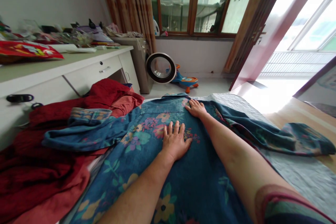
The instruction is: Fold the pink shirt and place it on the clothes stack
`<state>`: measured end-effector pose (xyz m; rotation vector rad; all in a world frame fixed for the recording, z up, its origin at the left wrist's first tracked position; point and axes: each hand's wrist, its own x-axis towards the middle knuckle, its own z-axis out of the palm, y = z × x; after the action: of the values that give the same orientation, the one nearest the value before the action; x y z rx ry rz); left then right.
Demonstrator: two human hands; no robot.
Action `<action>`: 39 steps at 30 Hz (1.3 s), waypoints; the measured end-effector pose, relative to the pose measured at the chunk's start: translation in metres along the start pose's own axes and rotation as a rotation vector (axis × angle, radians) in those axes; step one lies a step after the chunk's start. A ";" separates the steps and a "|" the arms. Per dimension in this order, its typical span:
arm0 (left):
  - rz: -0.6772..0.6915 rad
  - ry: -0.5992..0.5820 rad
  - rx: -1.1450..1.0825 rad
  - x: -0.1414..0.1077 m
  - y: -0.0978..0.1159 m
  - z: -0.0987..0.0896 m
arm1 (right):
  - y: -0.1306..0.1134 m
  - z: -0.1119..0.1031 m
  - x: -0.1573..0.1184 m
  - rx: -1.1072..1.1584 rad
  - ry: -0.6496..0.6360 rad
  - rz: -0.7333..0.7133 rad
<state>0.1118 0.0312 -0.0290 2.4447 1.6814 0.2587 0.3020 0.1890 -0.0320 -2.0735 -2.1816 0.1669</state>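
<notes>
A blue denim jacket [194,175] with a flower print lies spread out, back side up, its collar at the far end. Its left-side sleeve [86,136] rests over dark red clothing, while the other sleeve [262,134] stretches to the right. My left hand [175,141] lies flat on the middle of the jacket's back, fingers spread. Farther up, near the collar, my right hand [196,107] presses flat on the cloth with its fingers apart. Neither hand grasps anything.
A dark red garment pile [52,147] lies on the left against a white cabinet [94,68]. Beyond stands a washing machine with its round door [161,68] swung open, beside a blue and orange ride-on toy [185,79]. A pale quilted cover [296,171] lies under the jacket.
</notes>
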 end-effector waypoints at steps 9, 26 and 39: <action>0.005 0.007 0.039 -0.003 0.001 -0.001 | -0.001 0.001 0.007 -0.006 0.013 0.136; 0.002 0.013 0.028 -0.001 0.001 0.002 | 0.005 -0.001 0.000 -0.010 0.078 0.405; -0.002 0.009 0.049 -0.001 0.002 0.001 | -0.002 -0.007 -0.047 -0.055 0.279 -0.031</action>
<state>0.1134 0.0296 -0.0297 2.4808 1.7134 0.2314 0.3038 0.1420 -0.0255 -1.9525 -2.0683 -0.1765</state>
